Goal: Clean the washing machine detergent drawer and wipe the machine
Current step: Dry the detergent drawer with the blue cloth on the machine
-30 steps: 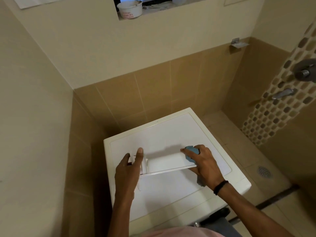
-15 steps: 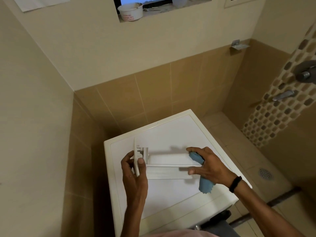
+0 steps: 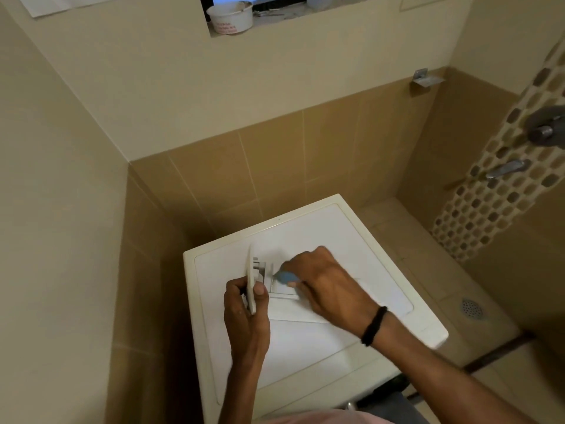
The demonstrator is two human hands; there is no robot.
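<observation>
The white detergent drawer (image 3: 255, 272) is held above the top of the white washing machine (image 3: 382, 270). My left hand (image 3: 246, 313) grips the drawer's front panel at its left end, thumb on the near side. My right hand (image 3: 324, 283) holds a blue cloth (image 3: 286, 276) and presses it into the drawer close to the front panel. This hand covers most of the drawer's body. A black band sits on the right wrist.
The machine stands in a tiled corner, walls close at the left and back. A white tub (image 3: 230, 18) sits in the window niche above. Shower taps (image 3: 507, 169) are on the right wall, a floor drain (image 3: 472, 307) to the right of the machine.
My right hand with the cloth has slid left along the drawer, from its right end to near the front panel. My left hand keeps its grip, and the drawer was turned over earlier.
</observation>
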